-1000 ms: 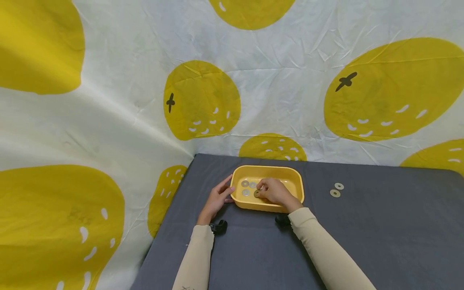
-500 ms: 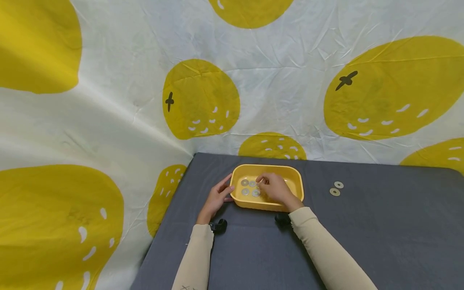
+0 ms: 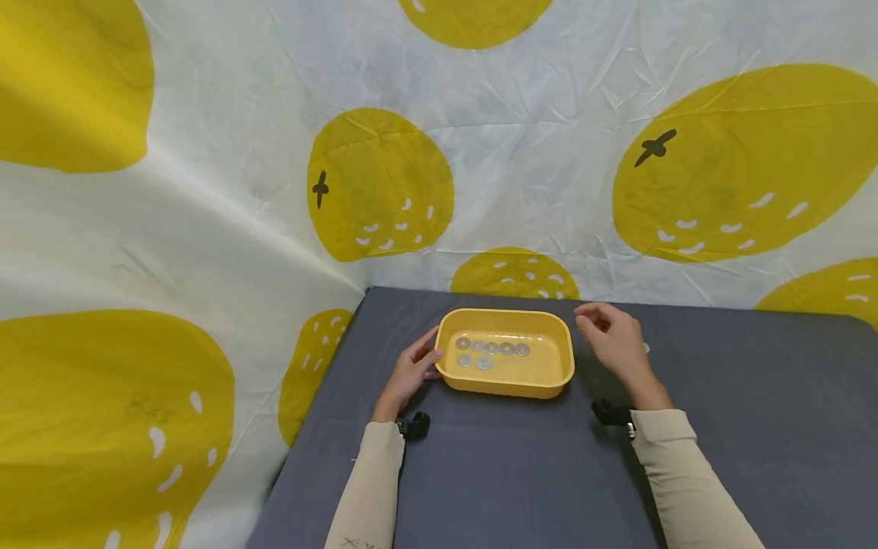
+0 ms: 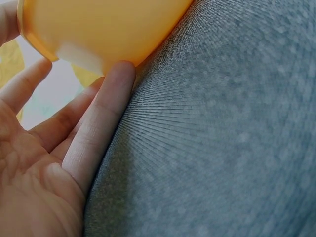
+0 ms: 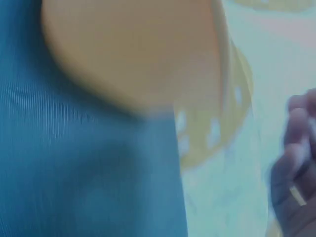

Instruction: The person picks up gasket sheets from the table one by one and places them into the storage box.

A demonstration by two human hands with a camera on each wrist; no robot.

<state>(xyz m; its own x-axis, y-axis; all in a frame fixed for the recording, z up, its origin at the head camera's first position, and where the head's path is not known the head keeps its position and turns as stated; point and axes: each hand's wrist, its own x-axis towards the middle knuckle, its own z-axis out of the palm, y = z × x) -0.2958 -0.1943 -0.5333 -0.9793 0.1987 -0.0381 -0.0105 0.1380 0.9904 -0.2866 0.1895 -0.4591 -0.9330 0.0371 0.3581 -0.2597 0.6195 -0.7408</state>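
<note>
A shallow yellow tray [image 3: 504,385] sits on the dark grey cloth. Inside it, several flat metal washers [image 3: 507,348] lie in two rows toward the left, the back row longer. My left hand [image 3: 405,377] rests at the tray's left end, its thumb at the rim and its fingers fairly straight against the outer wall. In the left wrist view, a fingertip [image 4: 121,71] touches the wall low down. My right hand [image 3: 613,343] is in the air right of the tray, fingers loosely bent, no washer visible in it. Part of a washer [image 3: 646,348] shows just behind it.
The grey cloth [image 3: 494,473] covers the tabletop around the tray. A white hanging sheet [image 3: 521,183] with yellow fruit prints stands behind and to the left. The right wrist view is blurred by motion.
My right hand has let go of a washer in the tray's front row, then moved out to the right, uncovering the back row. My left hand has stayed at the tray's end.
</note>
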